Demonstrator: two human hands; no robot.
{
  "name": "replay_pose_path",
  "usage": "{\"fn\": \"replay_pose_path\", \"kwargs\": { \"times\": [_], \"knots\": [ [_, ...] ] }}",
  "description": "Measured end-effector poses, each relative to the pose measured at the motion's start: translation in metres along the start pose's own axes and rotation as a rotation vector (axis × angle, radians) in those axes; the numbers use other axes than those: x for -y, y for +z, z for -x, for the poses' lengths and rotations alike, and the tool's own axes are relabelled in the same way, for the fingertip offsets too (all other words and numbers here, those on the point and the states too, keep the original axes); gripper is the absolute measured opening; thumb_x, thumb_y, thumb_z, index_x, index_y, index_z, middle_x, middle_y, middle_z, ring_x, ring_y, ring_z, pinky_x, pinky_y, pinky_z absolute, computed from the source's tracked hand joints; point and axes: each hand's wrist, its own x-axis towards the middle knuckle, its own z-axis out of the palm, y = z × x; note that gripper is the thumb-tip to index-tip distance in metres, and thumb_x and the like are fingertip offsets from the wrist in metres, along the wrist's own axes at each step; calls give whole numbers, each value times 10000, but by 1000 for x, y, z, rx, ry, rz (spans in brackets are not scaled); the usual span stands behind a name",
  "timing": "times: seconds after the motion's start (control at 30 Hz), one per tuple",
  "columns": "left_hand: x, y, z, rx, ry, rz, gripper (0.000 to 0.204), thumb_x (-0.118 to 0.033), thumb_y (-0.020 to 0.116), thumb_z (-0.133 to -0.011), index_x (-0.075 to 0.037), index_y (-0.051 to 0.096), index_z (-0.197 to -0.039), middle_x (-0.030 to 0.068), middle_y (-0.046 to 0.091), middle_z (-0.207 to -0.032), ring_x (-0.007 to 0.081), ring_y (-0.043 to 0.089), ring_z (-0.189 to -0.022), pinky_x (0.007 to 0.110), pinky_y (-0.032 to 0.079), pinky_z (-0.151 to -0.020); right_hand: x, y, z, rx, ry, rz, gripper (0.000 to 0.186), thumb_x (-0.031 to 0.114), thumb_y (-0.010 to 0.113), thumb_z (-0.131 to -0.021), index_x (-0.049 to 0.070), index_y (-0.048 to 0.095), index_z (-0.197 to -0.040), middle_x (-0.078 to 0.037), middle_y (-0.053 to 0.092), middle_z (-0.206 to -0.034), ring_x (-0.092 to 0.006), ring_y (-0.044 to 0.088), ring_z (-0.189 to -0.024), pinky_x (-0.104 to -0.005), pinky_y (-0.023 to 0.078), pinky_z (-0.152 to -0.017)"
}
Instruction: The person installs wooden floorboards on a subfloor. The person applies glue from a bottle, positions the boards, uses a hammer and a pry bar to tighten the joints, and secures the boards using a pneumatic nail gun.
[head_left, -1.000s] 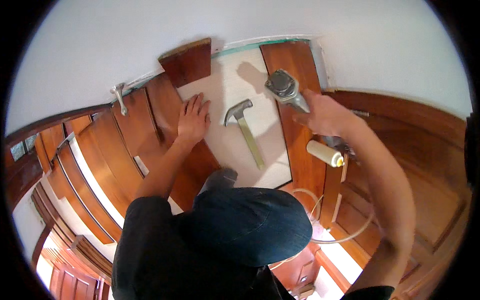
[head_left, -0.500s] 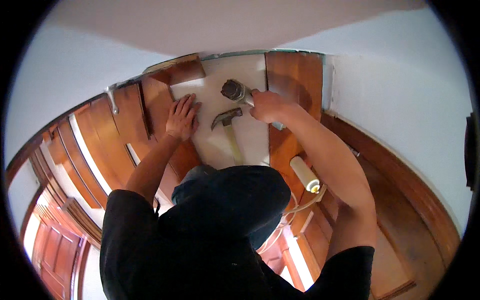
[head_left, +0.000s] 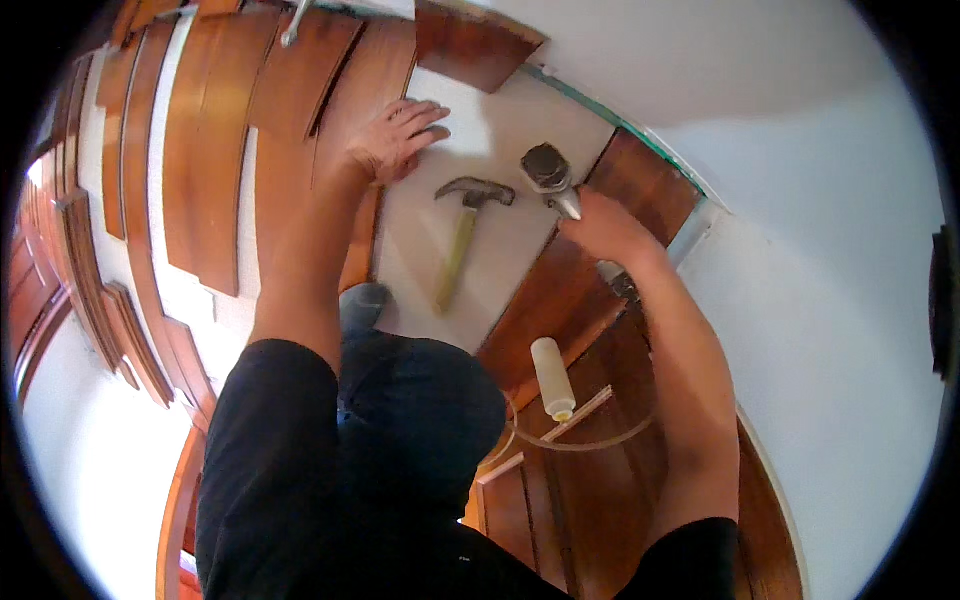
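My left hand [head_left: 400,140] lies with fingers spread on a long reddish-brown board [head_left: 368,70], its fingertips reaching over the pale underlay [head_left: 490,280]. My right hand [head_left: 605,225] grips a metal power tool with a black round top, probably a nail gun [head_left: 550,170], above the edge of the right-hand board [head_left: 540,295]. Between my hands, a claw hammer [head_left: 458,245] with a yellowish handle lies on the underlay. A short wood piece [head_left: 480,40] sits at the far end. A white bottle with a yellow tip [head_left: 552,378] lies below my right hand.
White walls [head_left: 810,300] bound the right, with a gap strip along the far edge. Several loose planks [head_left: 205,160] lie in rows at left, beside a small metal tool [head_left: 293,22]. A thin hose [head_left: 620,440] loops near my knee and a door frame [head_left: 180,500] shows lower left.
The view has turned, so the boards and wall now slant. The power tool first moved left over the underlay, then appears slightly back rightward. My left hand stays spread on the board.
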Motion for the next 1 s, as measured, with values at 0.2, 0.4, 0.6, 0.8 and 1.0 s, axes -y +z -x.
{"fn": "replay_pose_path", "kwargs": {
  "times": [0.2, 0.4, 0.6, 0.8, 1.0],
  "knots": [
    [2, 4, 4, -37, 1, 47, 733, -72, 763, -709, -168, 487, -1382, 84, 400, -1572, 284, 372, -1457, 473, 306, -1204, -7, -6, 3, 8, 73, 70, 464, 257, 650, -924, -71, 528, -1230, -243, 709, -870, -315, 717, -668, -458, 574, -674],
    [9, 24, 8, -149, -10, 34, 566, -84, 688, -726, -116, 588, -1282, 57, 457, -1540, 248, 399, -1438, 436, 279, -1224, -3, 4, 6, -21, 75, 4, 481, 228, 680, -919, -59, 507, -1264, -190, 698, -868, -249, 691, -656, -410, 554, -644],
    [15, 40, 14, -290, -18, 123, 441, -146, 649, -787, -85, 625, -1223, 101, 506, -1497, 278, 434, -1416, 414, 273, -1239, -11, -8, 22, -56, 234, -123, 402, 132, 708, -889, 27, 520, -1229, -51, 627, -883, -144, 626, -693, -321, 521, -623],
    [10, 51, 34, -445, 7, 65, 374, -204, 628, -875, -86, 637, -1230, 117, 527, -1452, 267, 458, -1387, 389, 288, -1231, 8, -25, 28, -93, 199, -215, 378, 30, 651, -885, 31, 499, -1231, -49, 572, -886, -157, 610, -690, -318, 535, -651],
    [-3, 55, 42, -538, -53, 44, 330, -194, 622, -881, -82, 650, -1190, 115, 552, -1395, 266, 482, -1354, 399, 293, -1226, 34, -12, 13, -20, 356, -54, 471, -12, 603, -868, 21, 504, -1327, -68, 655, -826, -152, 633, -694, -323, 539, -662]
  ]
}}
